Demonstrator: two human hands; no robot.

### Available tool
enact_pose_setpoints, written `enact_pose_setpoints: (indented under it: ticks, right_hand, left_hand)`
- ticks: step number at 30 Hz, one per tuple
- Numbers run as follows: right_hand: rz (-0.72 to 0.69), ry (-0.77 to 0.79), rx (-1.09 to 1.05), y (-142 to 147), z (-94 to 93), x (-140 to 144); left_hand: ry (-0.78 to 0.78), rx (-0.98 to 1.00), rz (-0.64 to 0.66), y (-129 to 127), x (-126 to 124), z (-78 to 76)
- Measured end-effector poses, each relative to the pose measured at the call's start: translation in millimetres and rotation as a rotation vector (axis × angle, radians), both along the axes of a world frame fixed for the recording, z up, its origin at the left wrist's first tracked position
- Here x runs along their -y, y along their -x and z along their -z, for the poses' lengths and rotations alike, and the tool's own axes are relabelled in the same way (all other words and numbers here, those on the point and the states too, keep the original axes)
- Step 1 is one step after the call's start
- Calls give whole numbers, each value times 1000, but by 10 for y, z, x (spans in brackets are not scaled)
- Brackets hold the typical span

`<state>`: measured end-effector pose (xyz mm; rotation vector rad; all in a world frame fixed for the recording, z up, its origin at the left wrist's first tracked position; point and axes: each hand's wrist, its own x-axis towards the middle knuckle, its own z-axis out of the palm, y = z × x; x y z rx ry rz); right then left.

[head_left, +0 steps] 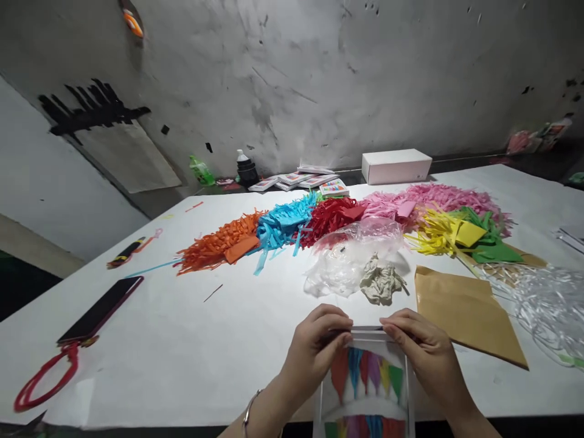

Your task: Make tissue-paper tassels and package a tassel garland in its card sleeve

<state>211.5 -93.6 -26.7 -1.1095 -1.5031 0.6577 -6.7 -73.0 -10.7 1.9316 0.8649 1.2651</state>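
Both hands pinch the far edge of a clear plastic bag [365,410] printed or backed with rows of colourful tassel shapes, at the table's front edge. My left hand [314,347] is closed on its upper left corner, and a thin bracelet circles that wrist. On the upper right corner, the fingers of my right hand [424,350] are closed too. Just beyond them lie a crumpled grey-white cloth or glove [381,281] and crumpled clear plastic [333,264]. A brown paper envelope [465,310] rests right of my right hand.
Fringed paper bundles in orange [219,240], blue [287,219], red [335,219], pink [456,201] and yellow [433,228] cross the table. White string [552,298] is tangled at right. A phone [103,309] and a cutter [125,252] lie left. A white box [396,166] stands behind.
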Motion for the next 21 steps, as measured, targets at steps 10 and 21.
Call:
enact_pose_setpoints:
  ticks: [10,21]
  right_hand:
    - [21,-542,86,58,-879,-451]
    - [-88,-736,343,77,-956,-558]
  left_hand:
    - [-492,31,-102,18,-427,-1037]
    - [-696,-90,-84,252,-451,-955]
